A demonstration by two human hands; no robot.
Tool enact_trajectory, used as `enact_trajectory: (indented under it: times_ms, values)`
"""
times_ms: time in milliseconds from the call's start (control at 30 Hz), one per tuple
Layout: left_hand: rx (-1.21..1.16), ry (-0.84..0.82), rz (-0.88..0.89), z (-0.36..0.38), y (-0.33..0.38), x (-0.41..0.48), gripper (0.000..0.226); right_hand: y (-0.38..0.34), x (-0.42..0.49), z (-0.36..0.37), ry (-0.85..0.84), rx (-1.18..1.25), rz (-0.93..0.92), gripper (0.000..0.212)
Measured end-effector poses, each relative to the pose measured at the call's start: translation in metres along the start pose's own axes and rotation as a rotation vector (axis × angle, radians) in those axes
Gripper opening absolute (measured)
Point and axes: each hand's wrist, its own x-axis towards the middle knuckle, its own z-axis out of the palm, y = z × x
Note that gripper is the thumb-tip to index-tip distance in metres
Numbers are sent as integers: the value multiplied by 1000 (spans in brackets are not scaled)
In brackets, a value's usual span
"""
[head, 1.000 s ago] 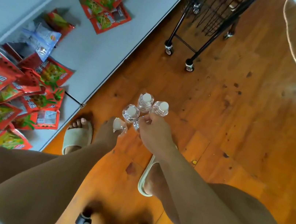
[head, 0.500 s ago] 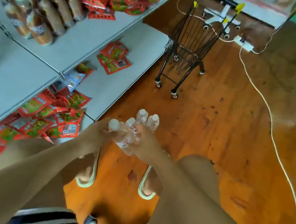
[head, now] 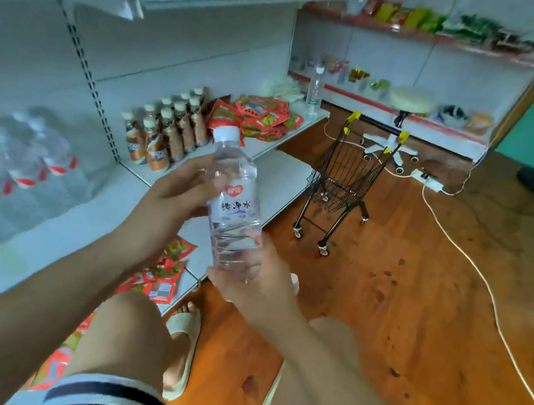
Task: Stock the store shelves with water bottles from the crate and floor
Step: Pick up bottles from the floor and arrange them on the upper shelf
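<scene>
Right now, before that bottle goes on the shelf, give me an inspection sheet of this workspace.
Surface: white shelf, partly stocked.
Job's things: one capped water bottle, upright, held off the shelf; stocked water bottles at left, blurred.
Clutter: brown drink bottles; red snack packets; lone clear bottle at the shelf end.
Grippers: left hand holds the bottle's upper body; right hand grips its base.
Cables: white cable across the wooden floor to a power strip.
Surroundings: wire cart beside the shelves.
</scene>
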Motion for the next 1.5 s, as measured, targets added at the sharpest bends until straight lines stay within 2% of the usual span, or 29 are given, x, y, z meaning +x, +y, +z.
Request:
enact_trajectory:
  times_ms: [133, 333, 533, 733, 1000, 1100, 1233, 1300, 1367, 1500]
  values:
    - [23, 110, 152, -11, 45, -16, 53, -50, 10, 27, -31, 52, -128, 53]
    - [310, 288, 226, -67, 93, -44, 79, -108, 23, 73, -122, 80, -268, 52]
    - [369, 482, 302, -113, 140, -79, 78, -161, 28, 116, -340, 45, -411, 44]
    - [435, 667, 353, -157, 190, -85, 80, -221, 70, 149, -282, -148, -682, 69]
    - [552, 731, 431, -221, 244, -43, 75, -295, 139, 197, -377, -33, -739, 58]
    - [726, 730, 378, -252, 261, -22, 78, -322, 172, 213, -392, -22, -721, 55]
    - [1045, 681, 164, -287, 272, 3, 84, -329, 217, 241, -415, -77, -678, 52]
    - [1127, 654, 92, -302, 271, 10, 86, -328, 240, 255, -424, -107, -662, 49]
    - [1174, 673, 84, -319, 265, 13, 77, -330, 259, 268, -447, -151, -650, 44]
    - [1169, 832, 32, -360, 223, 17, 37, -327, 297, 298, -441, -210, -605, 41]
